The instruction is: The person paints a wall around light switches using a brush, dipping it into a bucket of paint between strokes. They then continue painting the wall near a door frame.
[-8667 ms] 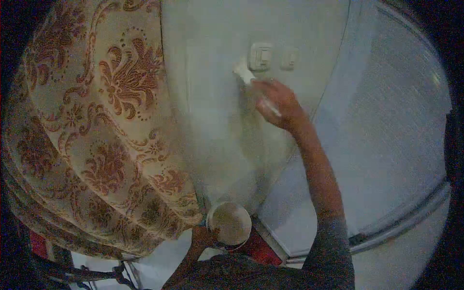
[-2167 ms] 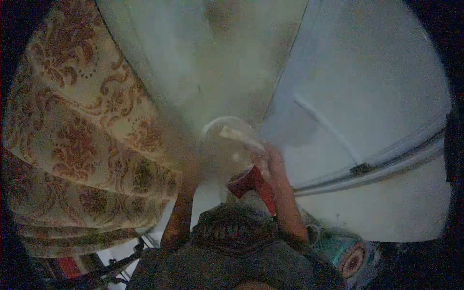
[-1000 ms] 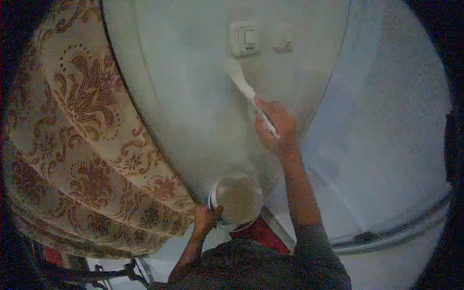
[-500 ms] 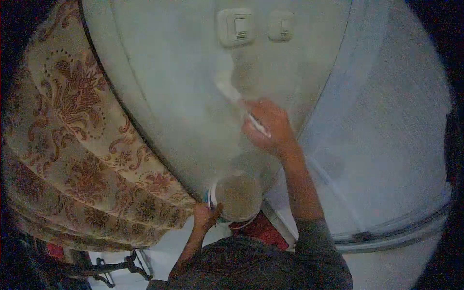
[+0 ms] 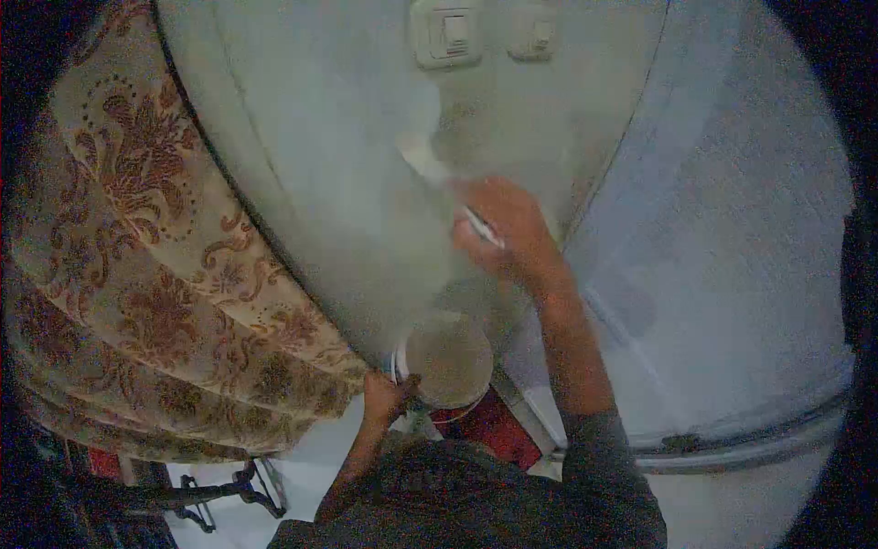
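Holding the pale brush (image 5: pixel 423 161) in my right hand (image 5: pixel 503 224), I keep this grip narrow, with the fingers closed around the handle. The brush is at the wall (image 5: pixel 347 210), below the larger switch (image 5: pixel 446 35); its head is blurred, so I cannot tell how firmly it touches. The smaller switch (image 5: pixel 532 33) is to the right of the larger one. My left hand (image 5: pixel 388 395) is closed on the left side of the round bucket (image 5: pixel 448 360), with the thumb at the rim. The bucket is close before my body, beneath the brush. The patterned curtain (image 5: pixel 155 293) hangs to the left, and a red thing (image 5: pixel 498 432) lies below the bucket.
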A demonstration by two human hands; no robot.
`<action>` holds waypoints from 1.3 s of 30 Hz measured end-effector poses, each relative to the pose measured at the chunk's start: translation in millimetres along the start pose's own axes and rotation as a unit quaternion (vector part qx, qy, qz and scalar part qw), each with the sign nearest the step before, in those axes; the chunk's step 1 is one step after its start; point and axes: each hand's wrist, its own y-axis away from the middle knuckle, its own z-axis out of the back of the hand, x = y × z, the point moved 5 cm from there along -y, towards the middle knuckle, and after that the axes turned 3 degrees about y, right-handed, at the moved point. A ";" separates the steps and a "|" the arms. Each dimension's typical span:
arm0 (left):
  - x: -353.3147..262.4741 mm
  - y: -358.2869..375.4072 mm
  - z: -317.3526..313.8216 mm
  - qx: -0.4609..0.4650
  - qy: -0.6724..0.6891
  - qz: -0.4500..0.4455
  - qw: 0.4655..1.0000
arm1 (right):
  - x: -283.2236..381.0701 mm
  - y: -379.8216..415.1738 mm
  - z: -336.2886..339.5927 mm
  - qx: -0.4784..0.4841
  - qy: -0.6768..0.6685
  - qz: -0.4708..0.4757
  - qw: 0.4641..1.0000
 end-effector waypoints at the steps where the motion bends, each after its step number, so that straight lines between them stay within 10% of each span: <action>1: -1.4 -4.0 -0.3 0.110 -0.008 0.042 0.993 | 1.1 7.9 0.7 0.005 -0.010 0.010 1.000; 5: -44.2 -20.0 29.7 0.316 -0.048 0.023 0.947 | 20.3 -5.1 25.0 -0.002 0.005 0.000 1.000; 12: -17.5 -34.6 23.3 0.325 -0.068 -0.075 0.940 | 34.8 -24.3 5.5 -0.097 0.028 0.031 0.994; 14: -27.7 -28.3 36.0 0.283 -0.036 -0.137 0.949 | 29.3 2.4 -12.0 0.030 0.092 -0.014 0.995; 18: -17.0 -15.7 29.8 0.335 0.109 -0.030 0.936 | 42.4 13.7 18.1 0.020 -0.010 -0.012 1.000; 20: -27.4 -5.3 31.5 0.231 -0.012 -0.188 0.954 | 54.3 3.5 44.9 -0.007 0.086 -0.031 0.996; 24: -78.6 2.5 67.5 0.060 0.007 -0.223 0.973 | 69.1 -26.3 47.4 -0.089 -0.003 0.038 0.995; 26: -51.5 4.7 40.8 0.386 -0.039 -0.052 0.920 | 65.8 -25.1 34.3 -0.022 0.000 -0.006 1.000; 29: -43.0 7.0 34.4 0.430 0.030 -0.021 0.902 | 62.8 -10.2 23.1 0.071 0.022 -0.007 0.997; 36: -44.1 13.8 33.2 0.312 -0.018 -0.130 0.941 | 83.1 -30.6 49.1 -0.015 0.070 0.018 0.997; 39: -75.1 23.5 52.3 0.149 -0.178 -0.371 0.899 | 69.2 -22.5 30.4 -0.042 0.003 0.015 0.999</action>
